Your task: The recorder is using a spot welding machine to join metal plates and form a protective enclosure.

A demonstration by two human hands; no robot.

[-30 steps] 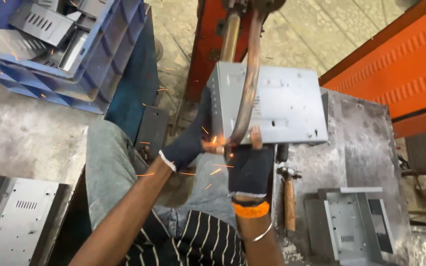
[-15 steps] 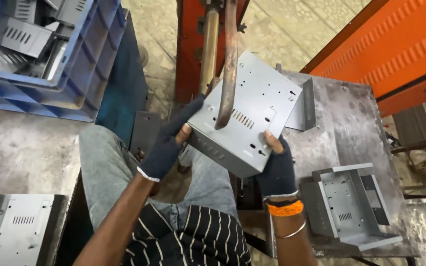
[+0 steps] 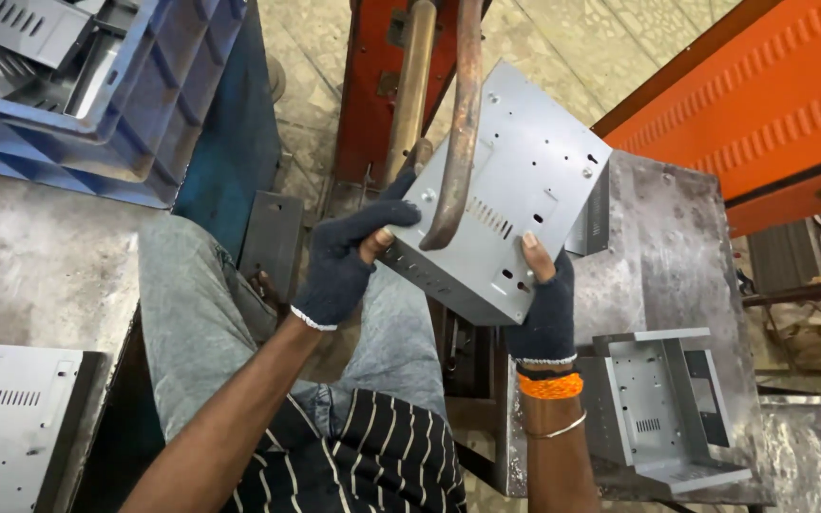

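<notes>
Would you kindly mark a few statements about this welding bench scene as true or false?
1. Both hands hold the grey metal box. True: the left hand grips its left edge, the right hand its lower corner.
2. The hands are bare. False: both wear dark fingerless gloves.
3. A curved copper arm lies across the top of the box. True.
4. The blue crate is at the right of the picture. False: it is at upper left, with grey metal parts inside.
5. The right wrist wears an orange band. True.
6. Sparks fly from the box. False: none are visible.
</notes>
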